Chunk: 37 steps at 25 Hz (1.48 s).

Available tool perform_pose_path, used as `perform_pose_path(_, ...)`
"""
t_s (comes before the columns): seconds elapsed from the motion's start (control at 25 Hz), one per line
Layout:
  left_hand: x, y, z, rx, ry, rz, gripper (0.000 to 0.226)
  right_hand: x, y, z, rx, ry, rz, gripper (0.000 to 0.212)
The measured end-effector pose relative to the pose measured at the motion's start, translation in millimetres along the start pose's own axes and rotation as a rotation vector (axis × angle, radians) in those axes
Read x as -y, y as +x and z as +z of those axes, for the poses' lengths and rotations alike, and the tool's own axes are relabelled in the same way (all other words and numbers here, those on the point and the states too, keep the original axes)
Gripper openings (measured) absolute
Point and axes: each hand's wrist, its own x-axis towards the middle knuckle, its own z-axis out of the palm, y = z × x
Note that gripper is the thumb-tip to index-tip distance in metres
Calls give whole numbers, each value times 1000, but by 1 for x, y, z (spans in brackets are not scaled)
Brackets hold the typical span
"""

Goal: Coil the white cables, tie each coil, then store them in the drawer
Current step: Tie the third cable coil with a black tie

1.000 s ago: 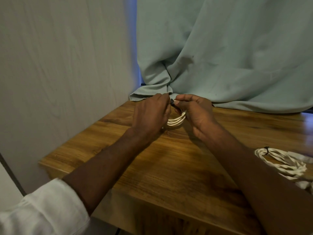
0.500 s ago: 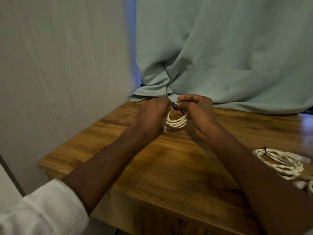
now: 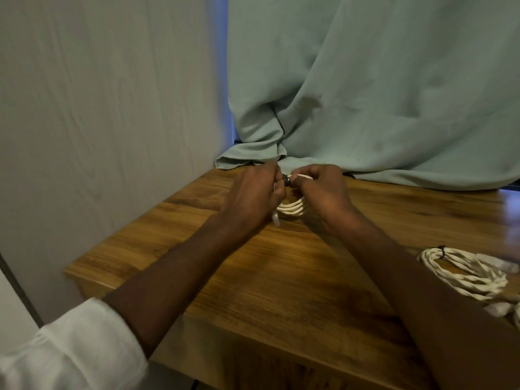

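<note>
Hands: left hand (image 3: 253, 192) and right hand (image 3: 320, 190), both at the far middle of the desk (image 3: 253, 277), knuckles toward the camera, fingertips meeting at one spot.

Grasp: both hands pinch a small black tie (image 3: 287, 182) at the top of a white coil (image 3: 292, 208). Fingers of each are curled onto the tie and the strands under it; which hand carries the coil's weight cannot be told.

Coil: directly between the hands, equally near to each. It stands roughly on edge, its loops hanging below the tie toward the desk. Long axis of the loops runs left to right, from one palm to the other. A short white end (image 3: 275, 219) shows under the left hand.

Second coil (image 3: 467, 273): flat on the desk at the right edge, well apart from the hands, nearer the right arm, with a dark tie on its upper rim.

Drawer: not in view.

Step, as judged: fastening the tie on the held coil. The tie sits on the far top side, so tightening would call for a pull across the left-right line.

Backdrop: pale green cloth (image 3: 365, 108) draped behind; a wall (image 3: 98, 108) to the left.
</note>
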Motion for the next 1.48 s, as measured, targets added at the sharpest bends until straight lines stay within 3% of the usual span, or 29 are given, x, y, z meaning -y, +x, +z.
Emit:
perform_pose_path(0.08,3,3,2,-9,-56,-46,1,-1,0,0,35,-27,6,12)
perform_pose_path(0.2,5,5,1,-80,-63,-52,5,5,-3,0,64,127,110,11)
perform_pose_path(0.64,-1,10,9,-212,-277,-239,17,7,-3,9,-131,342,162,5)
perform_pose_path(0.8,-1,14,0,-114,-650,-336,3,11,-1,-4,-111,389,130,13)
perform_pose_path(0.92,0,13,0,-45,-1020,-507,18,11,-3,-5,-3,422,151,15)
perform_pose_path(1.0,2,13,2,-10,-1212,-571,12,9,-3,-2,40,421,132,15)
perform_pose_path(1.08,7,12,4,23,-1277,-574,8,5,0,0,40,403,95,15)
perform_pose_path(1.2,7,12,5,70,-1274,-596,20,-1,3,-2,8,254,-4,14)
perform_pose_path(1.28,6,12,2,127,-1338,-645,21,-1,5,-3,-2,209,23,14)
perform_pose_path(1.4,13,14,-2,317,-1475,-739,30,1,7,-7,65,326,157,14)
perform_pose_path(1.48,13,13,-4,448,-1445,-743,36,-1,6,-8,100,330,127,14)
